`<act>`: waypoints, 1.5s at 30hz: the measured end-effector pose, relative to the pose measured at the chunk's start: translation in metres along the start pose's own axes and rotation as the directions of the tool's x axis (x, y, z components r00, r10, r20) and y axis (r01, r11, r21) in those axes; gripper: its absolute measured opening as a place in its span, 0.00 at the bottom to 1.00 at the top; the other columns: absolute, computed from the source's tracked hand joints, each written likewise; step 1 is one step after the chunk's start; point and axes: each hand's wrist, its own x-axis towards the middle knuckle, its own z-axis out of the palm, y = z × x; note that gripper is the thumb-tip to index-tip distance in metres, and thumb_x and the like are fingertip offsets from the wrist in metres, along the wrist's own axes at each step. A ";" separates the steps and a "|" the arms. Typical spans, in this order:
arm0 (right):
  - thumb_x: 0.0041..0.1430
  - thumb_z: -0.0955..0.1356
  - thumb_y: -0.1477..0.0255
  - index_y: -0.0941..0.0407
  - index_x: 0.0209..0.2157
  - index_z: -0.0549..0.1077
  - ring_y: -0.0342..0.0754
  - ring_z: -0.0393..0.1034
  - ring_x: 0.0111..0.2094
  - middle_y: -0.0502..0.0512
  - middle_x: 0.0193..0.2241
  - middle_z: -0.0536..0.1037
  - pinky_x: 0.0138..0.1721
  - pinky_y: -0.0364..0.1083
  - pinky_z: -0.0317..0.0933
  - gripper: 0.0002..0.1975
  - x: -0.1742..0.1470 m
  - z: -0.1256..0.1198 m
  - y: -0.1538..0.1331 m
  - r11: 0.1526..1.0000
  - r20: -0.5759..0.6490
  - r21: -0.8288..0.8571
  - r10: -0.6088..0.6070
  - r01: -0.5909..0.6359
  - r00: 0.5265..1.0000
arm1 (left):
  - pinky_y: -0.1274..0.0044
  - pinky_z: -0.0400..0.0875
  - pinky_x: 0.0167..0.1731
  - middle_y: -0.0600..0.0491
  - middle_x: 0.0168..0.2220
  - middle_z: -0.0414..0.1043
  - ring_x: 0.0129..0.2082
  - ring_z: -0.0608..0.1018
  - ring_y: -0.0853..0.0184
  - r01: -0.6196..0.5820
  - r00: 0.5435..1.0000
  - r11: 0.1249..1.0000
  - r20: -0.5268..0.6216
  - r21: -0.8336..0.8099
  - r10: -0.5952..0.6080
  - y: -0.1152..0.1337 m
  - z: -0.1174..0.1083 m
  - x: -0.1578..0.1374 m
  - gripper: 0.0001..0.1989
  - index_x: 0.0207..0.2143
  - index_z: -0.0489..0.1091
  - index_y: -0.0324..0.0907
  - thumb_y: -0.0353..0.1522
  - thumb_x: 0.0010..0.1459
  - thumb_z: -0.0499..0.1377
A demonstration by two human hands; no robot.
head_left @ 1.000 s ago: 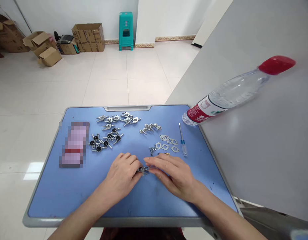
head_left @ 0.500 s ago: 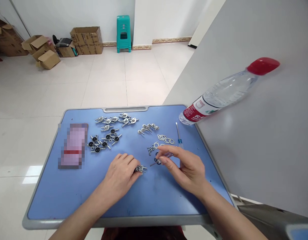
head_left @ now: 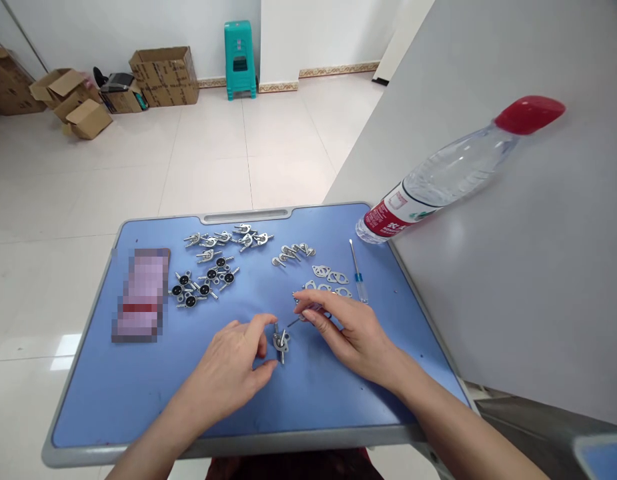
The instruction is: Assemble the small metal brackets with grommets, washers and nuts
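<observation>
My left hand has its thumb and forefinger at the two pipe ends of a small metal valve, which lies close to the table top with a lever sticking up. In my right hand, just to the right, is a thin screwdriver. Its shaft points down-left at the valve, with the tip a little apart from it; the fingers hide most of its handle. Flat metal plates with holes lie beyond the right hand, which covers most of the small screws there.
More valves lie at the back left, several with black round faces. Small metal levers form a row at the back middle. A second screwdriver, a water bottle and a blurred purple object edge the blue table.
My left hand has spread its thumb and forefinger, and the valve has turned so its pipes run front to back. My right hand has moved left with the screwdriver, nearer the valve.
</observation>
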 end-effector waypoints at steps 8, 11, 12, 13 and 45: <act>0.66 0.61 0.76 0.55 0.49 0.68 0.43 0.72 0.30 0.50 0.30 0.76 0.34 0.43 0.66 0.12 0.000 -0.008 -0.001 0.998 -0.141 -0.006 0.062 -0.063 0.988 | 0.68 0.63 0.46 0.51 0.48 0.65 0.48 0.67 0.60 -0.254 0.965 0.960 -0.036 0.119 0.260 -0.001 -0.008 0.009 0.16 0.46 0.64 0.45 0.22 0.57 0.59; 0.66 0.60 0.77 0.55 0.50 0.67 0.41 0.69 0.25 0.47 0.25 0.72 0.29 0.41 0.64 0.13 -0.001 -0.014 -0.003 0.996 -0.162 0.028 0.085 -0.082 0.983 | 0.67 0.62 0.47 0.51 0.48 0.66 0.48 0.67 0.60 -0.307 0.950 0.940 -0.017 0.149 0.313 -0.003 -0.005 0.013 0.14 0.46 0.66 0.45 0.22 0.59 0.57; 0.66 0.60 0.77 0.55 0.51 0.67 0.41 0.68 0.25 0.46 0.24 0.71 0.28 0.41 0.63 0.13 -0.001 -0.016 -0.004 0.996 -0.165 0.035 0.081 -0.076 0.983 | 0.68 0.62 0.47 0.51 0.47 0.66 0.48 0.67 0.61 -0.315 0.947 0.936 -0.013 0.157 0.321 -0.003 -0.004 0.013 0.14 0.46 0.66 0.45 0.22 0.60 0.56; 0.66 0.60 0.77 0.55 0.50 0.67 0.41 0.67 0.24 0.46 0.24 0.70 0.28 0.41 0.62 0.13 -0.001 -0.018 -0.005 0.997 -0.165 0.035 0.071 -0.066 0.984 | 0.68 0.62 0.46 0.51 0.46 0.67 0.47 0.68 0.61 -0.320 0.945 0.933 -0.012 0.165 0.326 -0.003 -0.003 0.014 0.13 0.45 0.67 0.45 0.22 0.61 0.55; 0.60 0.66 0.78 0.57 0.29 0.66 0.44 0.66 0.19 0.48 0.20 0.74 0.22 0.45 0.37 0.06 -0.010 0.014 -0.009 0.918 0.526 -0.393 0.266 -0.046 0.808 | 0.72 0.62 0.38 0.54 0.35 0.69 0.37 0.68 0.65 -0.251 0.965 0.960 -0.049 0.121 0.259 -0.006 0.004 0.019 0.04 0.36 0.68 0.42 0.25 0.62 0.57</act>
